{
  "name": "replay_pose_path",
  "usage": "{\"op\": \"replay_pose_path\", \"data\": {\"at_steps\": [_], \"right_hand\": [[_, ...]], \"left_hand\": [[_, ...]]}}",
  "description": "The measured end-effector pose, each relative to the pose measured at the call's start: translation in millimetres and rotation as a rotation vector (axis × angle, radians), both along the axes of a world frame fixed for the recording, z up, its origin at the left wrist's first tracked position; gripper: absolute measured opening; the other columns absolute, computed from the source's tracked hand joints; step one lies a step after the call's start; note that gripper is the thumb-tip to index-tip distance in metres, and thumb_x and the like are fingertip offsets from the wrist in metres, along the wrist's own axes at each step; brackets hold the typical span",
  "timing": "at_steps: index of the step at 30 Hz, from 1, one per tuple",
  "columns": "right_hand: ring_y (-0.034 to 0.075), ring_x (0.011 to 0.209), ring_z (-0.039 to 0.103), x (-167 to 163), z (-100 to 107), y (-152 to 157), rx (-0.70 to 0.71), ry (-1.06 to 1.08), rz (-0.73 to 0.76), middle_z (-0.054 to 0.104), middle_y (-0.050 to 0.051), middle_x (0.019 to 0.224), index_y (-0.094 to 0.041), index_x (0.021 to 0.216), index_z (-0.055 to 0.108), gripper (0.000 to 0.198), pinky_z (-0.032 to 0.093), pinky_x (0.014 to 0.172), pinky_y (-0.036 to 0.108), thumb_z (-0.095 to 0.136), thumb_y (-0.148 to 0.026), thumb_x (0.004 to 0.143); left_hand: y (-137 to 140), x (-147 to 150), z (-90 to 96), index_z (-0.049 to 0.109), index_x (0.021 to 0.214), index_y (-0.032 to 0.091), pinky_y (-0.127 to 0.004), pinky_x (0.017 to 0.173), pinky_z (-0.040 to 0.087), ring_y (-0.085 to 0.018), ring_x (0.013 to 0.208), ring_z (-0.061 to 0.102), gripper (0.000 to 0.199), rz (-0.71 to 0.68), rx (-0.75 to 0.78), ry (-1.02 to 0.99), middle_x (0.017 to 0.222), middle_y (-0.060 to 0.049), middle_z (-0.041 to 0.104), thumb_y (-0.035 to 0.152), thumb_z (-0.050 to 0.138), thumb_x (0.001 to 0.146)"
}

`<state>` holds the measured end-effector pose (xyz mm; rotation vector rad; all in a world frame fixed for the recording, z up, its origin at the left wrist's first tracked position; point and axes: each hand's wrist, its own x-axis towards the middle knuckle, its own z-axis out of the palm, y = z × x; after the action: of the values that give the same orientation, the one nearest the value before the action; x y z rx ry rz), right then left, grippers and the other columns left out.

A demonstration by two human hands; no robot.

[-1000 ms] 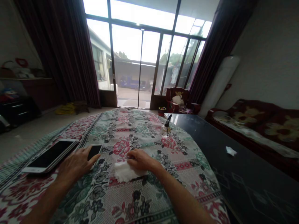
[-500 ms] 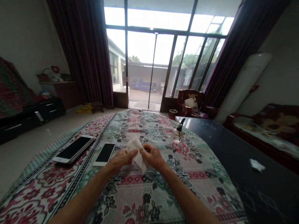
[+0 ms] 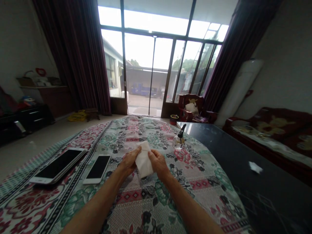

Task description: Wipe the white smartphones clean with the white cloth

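Note:
A folded white tissue [image 3: 144, 161] is held between my two hands, above the flowered tablecloth. My left hand [image 3: 130, 160] grips its left edge with the thumb on top. On the opposite edge, my right hand [image 3: 158, 162] pinches it, thumb also uppermost. The fingers beneath the tissue are hidden. A white smartphone [image 3: 97, 169] with a dark screen lies to the left of my left hand. Farther left lies a larger white device with a black screen [image 3: 58, 165], apparently stacked on another. Beyond my right hand stands a clear spray bottle [image 3: 179, 141] with a black top.
The patterned tablecloth [image 3: 136, 195] covers the round-edged table. Right of it is a dark glossy table [image 3: 234, 185] with a crumpled white piece [image 3: 255, 167] on it. A wooden chair [image 3: 191, 109] and a glass door [image 3: 148, 78] are at the back.
The tissue now lies flatter and more spread between my hands, which have moved slightly apart. The view has turned a little, shifting the devices and bottle leftward in the picture.

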<state>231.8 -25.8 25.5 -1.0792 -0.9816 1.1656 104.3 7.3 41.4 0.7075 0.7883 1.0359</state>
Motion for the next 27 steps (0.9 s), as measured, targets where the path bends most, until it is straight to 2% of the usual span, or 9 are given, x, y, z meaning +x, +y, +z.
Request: {"op": "replay_pose_path", "data": {"at_steps": [3,8,11,13,15,17,18,22,27], "right_hand": [[0.017,0.065,0.057,6,-9,4,0.019,-0.101,-0.044,0.065,0.003,0.072,-0.014,0.085,0.067,0.040,0.044,0.058,0.026,0.063,-0.052,0.071],[0.013,0.057,0.048,8,-24,5,0.016,-0.269,-0.098,0.059,0.000,0.063,-0.015,0.067,0.064,0.033,0.035,0.050,0.023,0.055,-0.046,0.076],[0.013,0.057,0.048,14,-25,10,0.060,-0.377,-0.173,0.057,0.000,0.061,-0.016,0.066,0.064,0.033,0.036,0.052,0.024,0.052,-0.045,0.079],[0.016,0.062,0.053,29,-21,16,0.109,-0.395,-0.363,0.060,0.001,0.066,-0.017,0.073,0.064,0.032,0.041,0.059,0.026,0.049,-0.044,0.080],[0.019,0.074,0.058,54,-15,23,0.127,-0.365,-0.644,0.064,0.005,0.080,-0.016,0.087,0.063,0.030,0.045,0.071,0.029,0.048,-0.040,0.078],[0.022,0.089,0.059,84,-9,28,0.100,-0.374,-0.890,0.064,0.010,0.096,-0.015,0.097,0.060,0.033,0.045,0.084,0.032,0.049,-0.038,0.076],[0.023,0.096,0.058,99,-7,31,0.102,-0.430,-0.937,0.063,0.012,0.104,-0.015,0.103,0.059,0.038,0.043,0.089,0.033,0.052,-0.039,0.075],[0.029,0.115,0.051,140,6,43,0.079,-0.646,-0.975,0.056,0.019,0.122,-0.011,0.115,0.056,0.051,0.036,0.100,0.038,0.056,-0.038,0.071],[0.029,0.112,0.054,161,16,67,0.057,-0.721,-0.897,0.061,0.018,0.117,-0.012,0.111,0.060,0.052,0.038,0.097,0.038,0.062,-0.041,0.068]], "left_hand": [[0,7,-9.7,0.067,0.085,0.006,-0.023,0.044,0.050,-0.016,0.047,0.062,0.019,-0.021,0.032,0.059,0.066,-0.010,0.070,0.024,0.060,0.088],[-5,5,-21.3,0.067,0.092,0.006,-0.029,0.056,0.058,-0.021,0.059,0.069,0.020,-0.143,-0.012,0.012,0.073,-0.014,0.072,0.024,0.061,0.088],[0,-2,-22.9,0.066,0.096,0.007,-0.029,0.060,0.060,-0.021,0.063,0.071,0.015,-0.055,-0.061,0.010,0.074,-0.011,0.072,0.017,0.059,0.088],[5,-6,-22.2,0.064,0.102,0.008,-0.029,0.065,0.061,-0.019,0.066,0.071,0.017,0.046,-0.095,-0.070,0.076,-0.009,0.073,0.016,0.053,0.091],[11,-10,-20.9,0.062,0.108,0.010,-0.029,0.069,0.061,-0.018,0.067,0.071,0.021,0.139,-0.158,-0.137,0.078,-0.007,0.073,0.015,0.047,0.094],[14,-12,-19.5,0.061,0.113,0.011,-0.028,0.068,0.061,-0.016,0.065,0.071,0.025,0.172,-0.190,-0.184,0.078,-0.006,0.073,0.015,0.044,0.095],[14,-13,-18.9,0.060,0.114,0.012,-0.028,0.068,0.061,-0.016,0.064,0.071,0.025,0.171,-0.195,-0.198,0.078,-0.005,0.073,0.015,0.043,0.095],[13,-13,-17.7,0.060,0.114,0.010,-0.027,0.067,0.061,-0.016,0.066,0.071,0.026,0.155,-0.207,-0.207,0.079,-0.006,0.073,0.015,0.043,0.095],[13,-12,-19.6,0.059,0.114,0.011,-0.029,0.067,0.061,-0.017,0.066,0.071,0.026,0.152,-0.194,-0.214,0.079,-0.007,0.073,0.016,0.041,0.096]]}}
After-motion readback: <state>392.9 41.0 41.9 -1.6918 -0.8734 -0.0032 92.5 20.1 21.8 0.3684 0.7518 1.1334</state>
